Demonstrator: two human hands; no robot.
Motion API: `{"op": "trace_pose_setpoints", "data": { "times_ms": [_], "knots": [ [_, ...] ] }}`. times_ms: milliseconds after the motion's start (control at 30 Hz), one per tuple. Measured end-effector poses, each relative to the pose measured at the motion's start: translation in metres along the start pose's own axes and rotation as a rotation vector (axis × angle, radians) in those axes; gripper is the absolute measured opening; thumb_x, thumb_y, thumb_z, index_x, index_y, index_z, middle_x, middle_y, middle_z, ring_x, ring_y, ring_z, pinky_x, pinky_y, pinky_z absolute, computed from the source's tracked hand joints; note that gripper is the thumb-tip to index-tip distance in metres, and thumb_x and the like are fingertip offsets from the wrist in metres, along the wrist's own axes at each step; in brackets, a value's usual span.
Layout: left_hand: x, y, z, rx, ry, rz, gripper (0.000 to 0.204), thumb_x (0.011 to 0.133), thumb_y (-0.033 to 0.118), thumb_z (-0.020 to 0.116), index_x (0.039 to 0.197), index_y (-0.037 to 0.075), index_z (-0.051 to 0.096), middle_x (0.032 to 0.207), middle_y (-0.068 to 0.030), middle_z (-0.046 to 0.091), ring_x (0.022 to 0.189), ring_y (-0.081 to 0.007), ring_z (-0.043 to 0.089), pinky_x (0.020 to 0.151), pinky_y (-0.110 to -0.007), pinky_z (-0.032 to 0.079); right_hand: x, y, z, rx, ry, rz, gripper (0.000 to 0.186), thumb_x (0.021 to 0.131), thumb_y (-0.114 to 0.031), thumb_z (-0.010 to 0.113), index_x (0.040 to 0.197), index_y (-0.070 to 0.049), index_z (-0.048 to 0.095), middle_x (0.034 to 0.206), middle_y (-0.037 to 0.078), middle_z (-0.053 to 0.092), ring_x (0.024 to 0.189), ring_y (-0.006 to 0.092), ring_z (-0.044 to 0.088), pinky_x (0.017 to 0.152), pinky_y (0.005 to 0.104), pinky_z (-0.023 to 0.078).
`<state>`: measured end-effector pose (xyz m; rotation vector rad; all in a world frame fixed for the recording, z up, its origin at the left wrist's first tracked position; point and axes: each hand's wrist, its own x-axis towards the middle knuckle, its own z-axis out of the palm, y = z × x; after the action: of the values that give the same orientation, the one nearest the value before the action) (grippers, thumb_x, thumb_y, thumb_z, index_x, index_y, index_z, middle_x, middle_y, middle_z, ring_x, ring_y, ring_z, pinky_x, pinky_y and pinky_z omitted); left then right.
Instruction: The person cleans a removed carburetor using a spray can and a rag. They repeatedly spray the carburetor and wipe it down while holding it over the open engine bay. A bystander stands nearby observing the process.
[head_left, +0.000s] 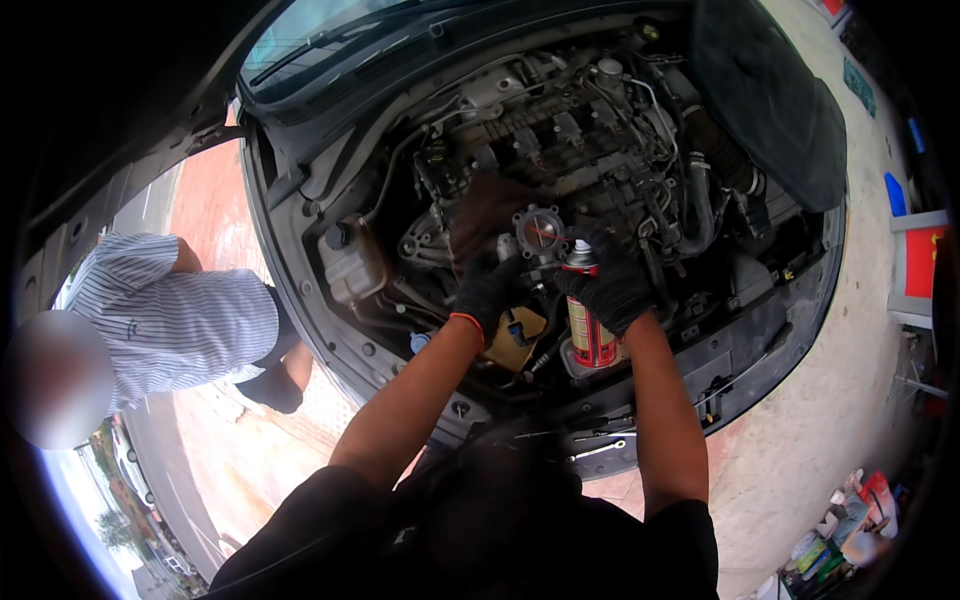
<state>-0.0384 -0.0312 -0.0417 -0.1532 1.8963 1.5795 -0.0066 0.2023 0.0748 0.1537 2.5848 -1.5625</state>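
My left hand (488, 287), in a dark knit glove with an orange cuff, is closed around the side of a round metal throttle body (541, 229). Its round face points up toward me. A dark brown cloth (482, 222) lies just beyond the left hand, over part of the engine. My right hand (615, 288), gloved too, grips a red and cream spray can (592, 335) near its top. From the can's nozzle a thin red straw (556, 234) points left, over the throttle body's face. The left fingertips are partly hidden.
An engine (570, 130) fills the open bay ahead. A whitish fluid tank (352, 268) stands at the left, and a wrench (603, 449) lies at the front edge. A large black panel (770, 100) is at the far right. A person in a striped shirt (190, 325) stands at the left.
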Motion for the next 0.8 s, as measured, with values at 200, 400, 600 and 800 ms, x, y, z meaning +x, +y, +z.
{"op": "trace_pose_setpoints", "data": {
  "times_ms": [200, 400, 600, 800],
  "knots": [
    [-0.022, 0.041, 0.013, -0.568, 0.162, -0.141, 0.047, 0.094, 0.013, 0.070, 0.135, 0.003, 0.048, 0.117, -0.0133, 0.063, 0.097, -0.0243, 0.069, 0.074, -0.035, 0.061, 0.005, -0.003, -0.025, 0.013, -0.116, 0.043, 0.061, 0.076, -0.024, 0.085, 0.131, -0.013, 0.061, 0.122, 0.014, 0.067, 0.111, 0.0283, 0.066, 0.097, 0.0394, 0.053],
    [-0.016, 0.023, 0.011, -0.440, 0.069, -0.063, 0.052, 0.098, 0.015, 0.062, 0.144, 0.005, 0.040, 0.126, -0.0165, 0.061, 0.110, -0.0276, 0.066, 0.090, -0.036, 0.057, 0.013, -0.022, -0.047, -0.262, -0.161, 0.025, 0.062, 0.076, -0.027, 0.085, 0.131, -0.013, 0.061, 0.122, 0.013, 0.068, 0.111, 0.0290, 0.066, 0.097, 0.0398, 0.052],
    [0.001, -0.005, 0.014, -0.683, -0.005, -0.131, 0.044, 0.106, 0.024, 0.045, 0.147, 0.010, 0.040, 0.134, -0.0146, 0.061, 0.114, -0.0231, 0.065, 0.101, -0.039, 0.050, 0.033, -0.056, -0.050, -0.606, -0.263, -0.033, 0.056, 0.076, -0.031, 0.082, 0.126, -0.015, 0.063, 0.122, 0.015, 0.067, 0.115, 0.0368, 0.064, 0.097, 0.0463, 0.052],
    [-0.016, 0.016, 0.022, -0.374, 0.062, -0.016, 0.043, 0.105, 0.021, 0.049, 0.144, 0.012, 0.034, 0.137, -0.0163, 0.063, 0.109, -0.0239, 0.068, 0.091, -0.036, 0.052, 0.052, -0.071, -0.040, -0.738, -0.284, -0.152, 0.054, 0.075, -0.032, 0.081, 0.124, -0.017, 0.064, 0.124, 0.013, 0.066, 0.119, 0.0354, 0.061, 0.099, 0.0463, 0.050]
  ]
}}
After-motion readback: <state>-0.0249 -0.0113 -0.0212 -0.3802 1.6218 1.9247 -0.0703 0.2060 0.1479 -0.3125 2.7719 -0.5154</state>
